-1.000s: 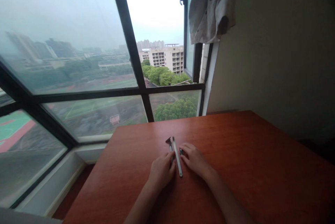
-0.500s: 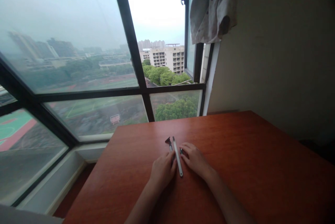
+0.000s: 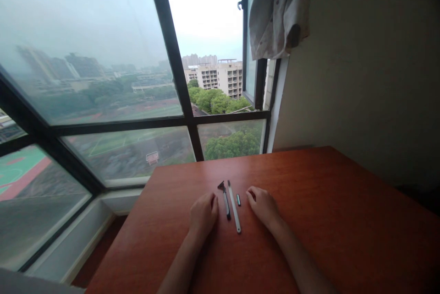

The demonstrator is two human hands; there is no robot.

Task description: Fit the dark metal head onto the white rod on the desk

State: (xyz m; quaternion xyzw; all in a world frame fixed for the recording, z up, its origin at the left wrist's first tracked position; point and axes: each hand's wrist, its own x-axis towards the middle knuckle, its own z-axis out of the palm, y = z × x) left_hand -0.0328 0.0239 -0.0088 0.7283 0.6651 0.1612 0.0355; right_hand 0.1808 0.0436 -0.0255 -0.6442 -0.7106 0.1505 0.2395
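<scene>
Three small parts lie side by side on the reddish wooden table [image 3: 309, 184]: a dark tool with a hooked head [image 3: 224, 198], a long thin silver strip [image 3: 234, 207], and a tiny dark piece [image 3: 238, 199]. My left hand [image 3: 202, 214] rests flat on the table just left of the dark tool, fingers loosely together, holding nothing. My right hand [image 3: 263, 204] lies on the table just right of the tiny piece, fingers relaxed, holding nothing. Neither hand touches the parts.
A large window with dark frames [image 3: 178, 83] fills the left and back, looking out on buildings and fields. A pale shirt [image 3: 275, 10] hangs at the top by the open window pane. A plain wall [image 3: 360, 69] borders the table on the right.
Both hands have drawn apart from the parts: the left hand slid left, the right hand slid right. The dark tool and tiny piece, partly covered before, now lie uncovered.
</scene>
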